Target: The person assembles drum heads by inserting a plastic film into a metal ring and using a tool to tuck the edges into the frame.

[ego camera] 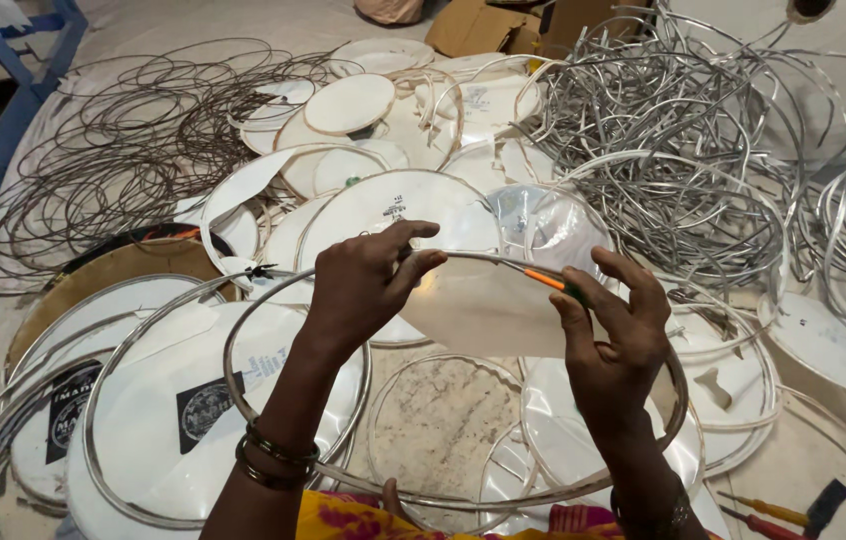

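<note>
your left hand (368,280) was closed in a pinch on the top arc of a large metal hoop (243,400), thumb and fingers curled over the rim with a flap of translucent white drum skin (473,305) hanging just below them. your right hand (613,335) was clenched around a small orange-handled tool (546,279), its tip lying along the same top arc of the hoop, just right of your left hand. dark bangles (276,458) sat on your left wrist.

the hoop was raised in front of you, tilted toward you, its lower arc running near your lap and the patterned yellow cloth (343,518) there. it looked thin, grey and a little uneven in its curve, and the skin clung only to its upper part; the rest of the ring was open.

behind the hoop lay a spread of white round drum heads (348,103). left of the hoop were framed drum heads with dark printed patches (168,420), and beyond those a tangle of thin dark wire rings (133,130). right of the hoop rose a heap of bright metal strips (683,120). a hammer (825,505) lay below the hoop's right side.
</note>
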